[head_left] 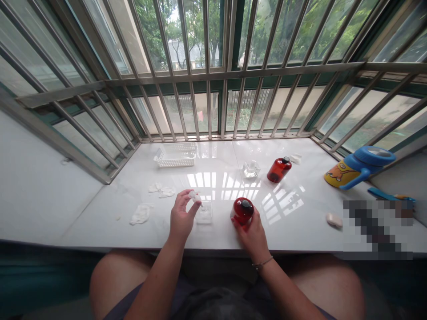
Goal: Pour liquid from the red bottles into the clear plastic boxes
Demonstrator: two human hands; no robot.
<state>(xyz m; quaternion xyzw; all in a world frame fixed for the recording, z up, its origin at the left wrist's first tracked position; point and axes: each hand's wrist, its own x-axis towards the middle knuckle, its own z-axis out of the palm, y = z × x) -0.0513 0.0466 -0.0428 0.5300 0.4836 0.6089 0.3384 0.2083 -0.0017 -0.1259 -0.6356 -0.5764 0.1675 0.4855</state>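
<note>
Right hand (pixel 253 238) clamped round red bottle (pixel 242 211), black cap on, standing near front edge of sill (pixel 83 213). Left hand (pixel 182 220) pinching white wad (pixel 194 196) between thumb and fingers, just above clear dish (pixel 203 212); dish contents too faint to tell. Second red bottle (pixel 279 169) farther back, beside second dish (pixel 251 169). White basket (pixel 175 154) at back.

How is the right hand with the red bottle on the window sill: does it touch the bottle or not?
Touching. The head view shows the right hand with its fingers pressed against the lower side of the red bottle.
</note>
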